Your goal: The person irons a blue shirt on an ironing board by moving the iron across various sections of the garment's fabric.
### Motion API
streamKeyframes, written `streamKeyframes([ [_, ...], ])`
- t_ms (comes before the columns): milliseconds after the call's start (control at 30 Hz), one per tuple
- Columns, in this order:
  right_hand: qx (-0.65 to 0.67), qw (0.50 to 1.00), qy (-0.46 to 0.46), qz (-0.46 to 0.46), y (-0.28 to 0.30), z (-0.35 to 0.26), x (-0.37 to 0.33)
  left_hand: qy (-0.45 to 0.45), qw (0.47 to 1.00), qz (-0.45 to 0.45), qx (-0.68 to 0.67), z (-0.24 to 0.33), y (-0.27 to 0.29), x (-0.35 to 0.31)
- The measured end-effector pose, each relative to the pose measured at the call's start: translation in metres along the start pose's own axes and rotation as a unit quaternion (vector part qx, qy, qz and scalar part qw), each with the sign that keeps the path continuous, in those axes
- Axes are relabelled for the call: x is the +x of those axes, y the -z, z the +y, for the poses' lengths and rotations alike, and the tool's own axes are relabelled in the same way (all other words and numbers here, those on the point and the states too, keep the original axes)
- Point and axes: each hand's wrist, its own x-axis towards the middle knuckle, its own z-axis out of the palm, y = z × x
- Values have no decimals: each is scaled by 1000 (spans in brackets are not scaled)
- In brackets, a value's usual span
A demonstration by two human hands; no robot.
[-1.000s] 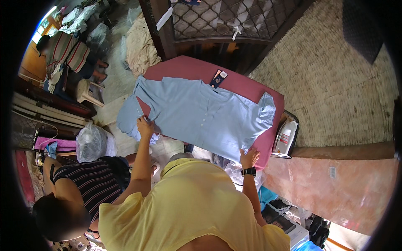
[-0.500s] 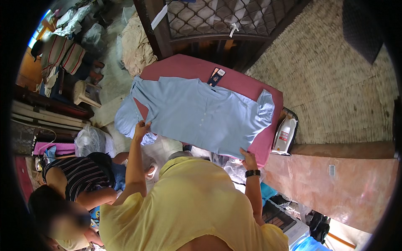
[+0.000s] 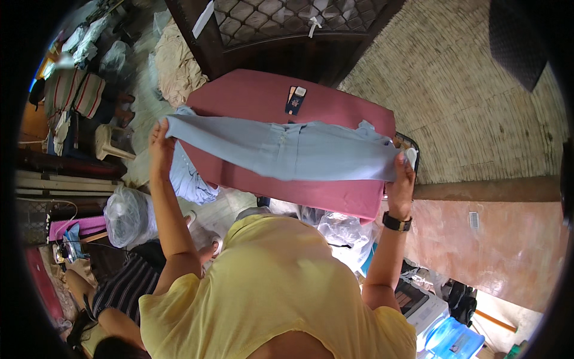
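Note:
A light blue shirt (image 3: 287,149) is stretched across a padded board with a dark pink cover (image 3: 251,90). My left hand (image 3: 160,143) is closed on its left corner, beyond the board's left edge. At the right corner my right hand (image 3: 402,182), below a dark wristband, is closed on the cloth too. Between them the near edge is lifted and folded toward the far side, so the pink cover shows in front of it. More of the blue cloth (image 3: 191,179) hangs down past the board's left end. Dark tags (image 3: 295,100) lie just beyond the shirt.
Partly hidden behind my right hand, a white iron (image 3: 411,157) stands at the board's right end. A dark lattice door (image 3: 269,54) borders the far side. One person in a striped top (image 3: 128,287) sits close at left. Plastic bags (image 3: 344,230) lie below the board.
Both hands have moved up and apart, carrying the shirt's near edge away from me. The shirt went from spread flat to a narrower folded band, uncovering the near part of the board.

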Motion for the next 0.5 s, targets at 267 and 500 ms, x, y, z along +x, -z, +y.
streamKeyframes([
  [267,93,988,121,31,-6,-88,-28,-115,992,7,-47,81,-34,-10],
  [500,66,988,139,-29,17,-89,-45,-139,988,31,-59,75,-28,3],
])
